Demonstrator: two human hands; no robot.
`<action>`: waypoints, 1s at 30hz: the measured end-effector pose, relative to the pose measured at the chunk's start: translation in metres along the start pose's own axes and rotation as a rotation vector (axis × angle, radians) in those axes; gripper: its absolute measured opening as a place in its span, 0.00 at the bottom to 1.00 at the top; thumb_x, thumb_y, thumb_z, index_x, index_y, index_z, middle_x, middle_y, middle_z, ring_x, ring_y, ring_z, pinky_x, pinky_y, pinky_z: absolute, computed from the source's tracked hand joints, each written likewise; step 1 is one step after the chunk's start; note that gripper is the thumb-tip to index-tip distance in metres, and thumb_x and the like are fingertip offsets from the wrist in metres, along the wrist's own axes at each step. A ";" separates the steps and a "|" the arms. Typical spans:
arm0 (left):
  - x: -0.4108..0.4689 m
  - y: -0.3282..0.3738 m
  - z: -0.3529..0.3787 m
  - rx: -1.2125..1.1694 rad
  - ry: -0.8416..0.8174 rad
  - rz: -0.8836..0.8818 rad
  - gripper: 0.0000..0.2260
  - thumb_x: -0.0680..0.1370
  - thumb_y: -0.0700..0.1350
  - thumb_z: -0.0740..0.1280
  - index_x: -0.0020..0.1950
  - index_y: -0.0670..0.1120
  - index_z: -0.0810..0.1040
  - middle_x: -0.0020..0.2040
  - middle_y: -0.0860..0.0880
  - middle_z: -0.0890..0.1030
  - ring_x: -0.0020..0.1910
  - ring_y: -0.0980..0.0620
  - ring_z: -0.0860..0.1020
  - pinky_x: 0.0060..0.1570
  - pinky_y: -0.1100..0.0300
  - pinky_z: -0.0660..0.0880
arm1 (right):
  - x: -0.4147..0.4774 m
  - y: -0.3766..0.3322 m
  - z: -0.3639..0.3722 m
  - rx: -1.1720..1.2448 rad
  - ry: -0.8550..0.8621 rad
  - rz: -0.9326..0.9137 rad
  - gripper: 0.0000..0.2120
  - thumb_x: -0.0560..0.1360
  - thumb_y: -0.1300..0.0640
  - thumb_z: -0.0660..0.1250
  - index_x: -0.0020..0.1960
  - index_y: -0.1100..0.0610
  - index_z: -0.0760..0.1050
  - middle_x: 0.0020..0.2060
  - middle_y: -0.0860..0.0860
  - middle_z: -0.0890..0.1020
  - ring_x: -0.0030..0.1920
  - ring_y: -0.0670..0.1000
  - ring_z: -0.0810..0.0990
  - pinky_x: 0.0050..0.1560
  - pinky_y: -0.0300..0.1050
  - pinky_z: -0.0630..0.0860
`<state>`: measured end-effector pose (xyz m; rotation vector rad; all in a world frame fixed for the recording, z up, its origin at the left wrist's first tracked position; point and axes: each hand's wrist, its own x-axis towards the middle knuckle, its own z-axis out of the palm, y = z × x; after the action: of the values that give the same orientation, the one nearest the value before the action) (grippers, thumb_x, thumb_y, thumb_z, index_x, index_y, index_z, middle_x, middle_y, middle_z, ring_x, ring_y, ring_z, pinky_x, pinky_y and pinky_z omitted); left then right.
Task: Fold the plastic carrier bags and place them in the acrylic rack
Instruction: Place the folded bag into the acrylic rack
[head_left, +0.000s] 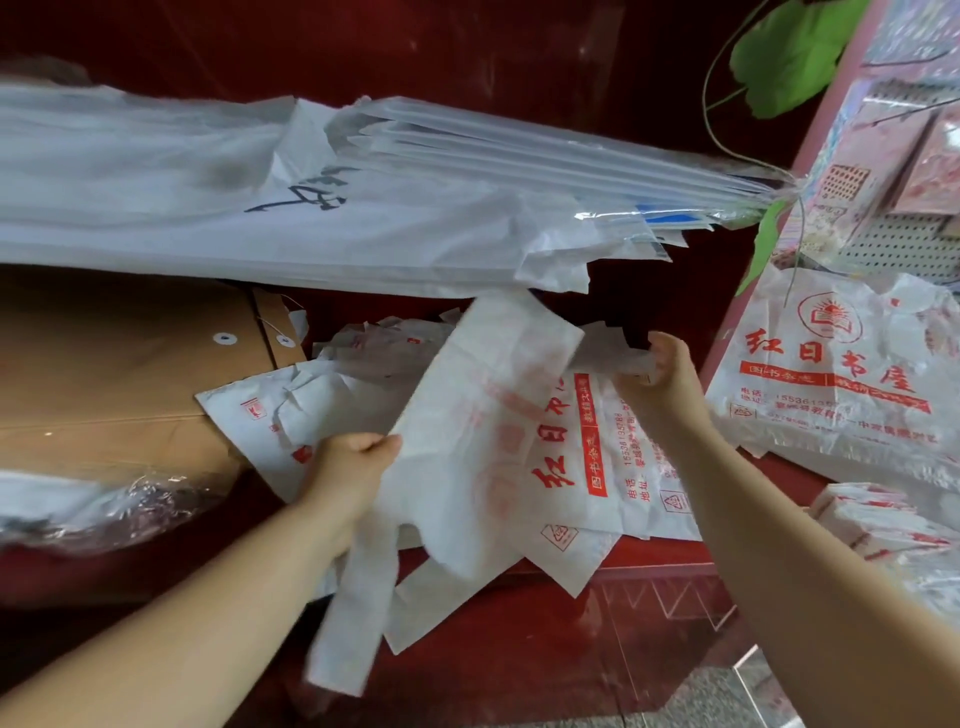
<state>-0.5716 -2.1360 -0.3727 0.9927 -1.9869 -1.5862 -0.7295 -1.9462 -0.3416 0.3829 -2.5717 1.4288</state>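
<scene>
Stretching between both hands above the front part of a dark red counter (675, 557) is a thin white plastic carrier bag (483, 441) with faint red print showing through it, blurred and tilted so that it runs from lower left to upper right. The left hand (358, 467) grips the bag's left side, fingers curled round the edge with the thumb on top. The right hand (670, 374) is raised nearer the counter's right end, and its curled fingers pinch crumpled plastic at the bag's upper end. The bag's two long loop handles (353, 623) hang down past the counter's front edge. Beneath the held bag, more loose white carrier bags with red Chinese lettering (636, 467) lie spread flat and overlapping, some corners reaching over the front edge. Toward the counter's left side lie brown kraft envelopes with white button closures (130, 374), and at the left front corner sits a bundle in crinkled clear wrap (78, 512). Across the back, a large white woven sack with black handwriting (234, 218) lies above the envelopes, with a stack of white sheets in clear film (545, 156) on its right end. At the right edge a clear-wrapped pack of white bags with red print (841, 374) leans upright, and a low stack of folded white and red bags (883, 527) lies in front of it. A green leaf (800, 47) hangs at the top right.
</scene>
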 end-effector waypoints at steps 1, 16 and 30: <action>-0.003 -0.004 0.003 -0.042 0.012 -0.029 0.08 0.78 0.41 0.64 0.52 0.38 0.79 0.35 0.49 0.74 0.43 0.50 0.72 0.39 0.60 0.67 | -0.008 0.001 0.004 -0.088 0.006 -0.086 0.26 0.74 0.63 0.66 0.70 0.58 0.63 0.64 0.53 0.70 0.58 0.52 0.73 0.55 0.46 0.74; -0.054 -0.024 -0.040 0.077 -0.575 0.090 0.26 0.77 0.28 0.52 0.52 0.59 0.74 0.49 0.57 0.81 0.44 0.58 0.81 0.41 0.61 0.78 | -0.133 0.041 0.039 -0.433 -0.413 -0.821 0.22 0.65 0.50 0.58 0.57 0.53 0.76 0.54 0.46 0.81 0.59 0.43 0.74 0.67 0.42 0.59; -0.044 -0.072 -0.033 0.676 -0.326 1.055 0.22 0.57 0.35 0.67 0.48 0.51 0.83 0.55 0.54 0.73 0.54 0.54 0.69 0.55 0.67 0.65 | -0.137 0.053 0.046 -0.129 -0.314 -0.710 0.17 0.64 0.59 0.57 0.45 0.60 0.81 0.51 0.43 0.76 0.59 0.46 0.72 0.67 0.34 0.54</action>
<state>-0.4995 -2.1332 -0.4280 -0.2430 -2.6339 -0.5056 -0.6171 -1.9390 -0.4458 1.4162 -2.3245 0.9889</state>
